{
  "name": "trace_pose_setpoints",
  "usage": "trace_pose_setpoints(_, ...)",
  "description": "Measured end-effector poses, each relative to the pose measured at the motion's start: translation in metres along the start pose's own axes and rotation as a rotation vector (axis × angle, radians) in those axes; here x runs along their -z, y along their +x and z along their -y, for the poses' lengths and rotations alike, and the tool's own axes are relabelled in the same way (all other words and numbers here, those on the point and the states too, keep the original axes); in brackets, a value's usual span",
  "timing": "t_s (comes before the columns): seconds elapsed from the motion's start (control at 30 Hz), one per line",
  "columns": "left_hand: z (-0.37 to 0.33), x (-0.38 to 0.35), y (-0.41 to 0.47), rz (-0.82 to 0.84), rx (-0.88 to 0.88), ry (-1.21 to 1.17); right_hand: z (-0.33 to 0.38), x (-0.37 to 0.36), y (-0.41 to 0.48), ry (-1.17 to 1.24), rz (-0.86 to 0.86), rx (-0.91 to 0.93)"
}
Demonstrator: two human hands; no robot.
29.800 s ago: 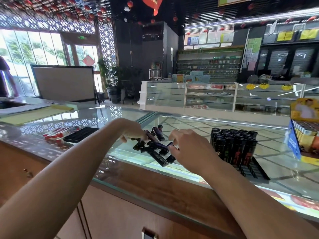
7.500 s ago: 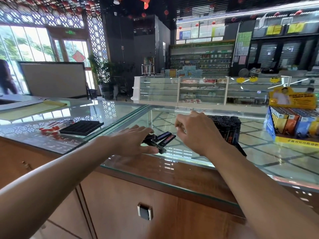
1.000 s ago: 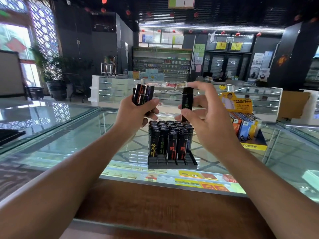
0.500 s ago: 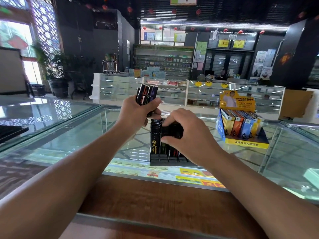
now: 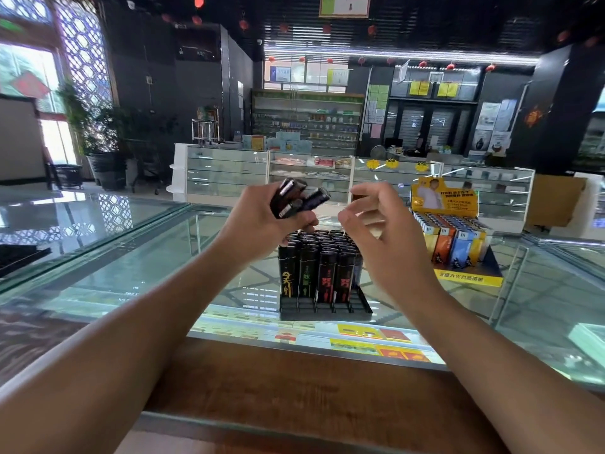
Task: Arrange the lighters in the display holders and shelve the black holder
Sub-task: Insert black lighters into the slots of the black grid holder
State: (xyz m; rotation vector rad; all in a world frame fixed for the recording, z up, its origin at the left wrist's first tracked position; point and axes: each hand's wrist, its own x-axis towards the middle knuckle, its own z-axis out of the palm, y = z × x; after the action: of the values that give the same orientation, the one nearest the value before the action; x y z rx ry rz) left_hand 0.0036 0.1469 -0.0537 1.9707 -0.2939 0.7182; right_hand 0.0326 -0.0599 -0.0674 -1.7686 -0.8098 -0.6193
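A black display holder [image 5: 327, 310] stands on the glass counter straight ahead. It is filled with upright black lighters [image 5: 319, 273], and its front row of slots is bare. My left hand [image 5: 258, 221] is raised above the holder's left side and grips a small bundle of black lighters [image 5: 296, 198] that point up and to the right. My right hand [image 5: 376, 224] hovers above the holder's right side, just beside the bundle. Its fingers are spread and curled, and I see nothing held in them.
A yellow and blue display box of coloured lighters [image 5: 455, 250] stands to the right of the holder. Another black tray [image 5: 19, 257] lies at the far left on the glass counter [image 5: 131, 276]. A wooden ledge [image 5: 294, 381] runs along the near edge.
My right hand pressed a lighter down into the holder half a second ago. It has since lifted off empty and come up beside the bundle. My left hand has tilted the bundle to the right.
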Motion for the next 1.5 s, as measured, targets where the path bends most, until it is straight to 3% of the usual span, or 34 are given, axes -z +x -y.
trace_pose_setpoints(0.1,-0.001,0.003,-0.002,-0.026,-0.177,0.310,0.000,-0.001,-0.002,-0.014,0.022,0.061)
trace_pose_setpoints(0.17,-0.002,0.004,-0.003,-0.006,-0.233,0.366,-0.001,-0.003,-0.002,-0.027,0.038,0.097)
trace_pose_setpoints(0.33,0.000,-0.002,-0.003,0.028,-0.203,0.280,0.001,-0.001,0.000,-0.027,0.011,0.083)
trace_pose_setpoints(0.53,0.003,0.003,0.003,-0.065,-0.041,-0.061,-0.003,0.004,0.005,0.167,-0.117,-0.063)
trace_pose_setpoints(0.63,-0.001,0.001,0.001,-0.041,-0.003,-0.111,-0.003,0.003,0.003,0.025,-0.050,-0.025)
trace_pose_setpoints(0.7,-0.005,-0.003,-0.002,-0.005,0.014,-0.146,-0.004,0.003,0.001,-0.164,-0.015,0.102)
trace_pose_setpoints(0.9,-0.004,-0.003,-0.002,0.013,0.034,-0.231,-0.008,0.006,0.003,-0.661,-0.108,0.454)
trace_pose_setpoints(1.03,0.001,-0.001,0.001,-0.028,0.053,-0.279,-0.008,0.007,0.005,-0.635,-0.044,0.271)
trace_pose_setpoints(1.17,0.008,0.002,0.004,-0.088,0.118,-0.342,-0.006,0.010,0.005,-0.181,-0.034,-0.002)
trace_pose_setpoints(1.3,0.012,0.001,0.006,-0.107,0.169,-0.388,-0.001,0.020,0.009,0.023,-0.019,-0.077)
trace_pose_setpoints(1.5,0.015,0.002,0.007,-0.094,0.188,-0.415,-0.005,0.036,0.013,-0.069,0.024,-0.095)
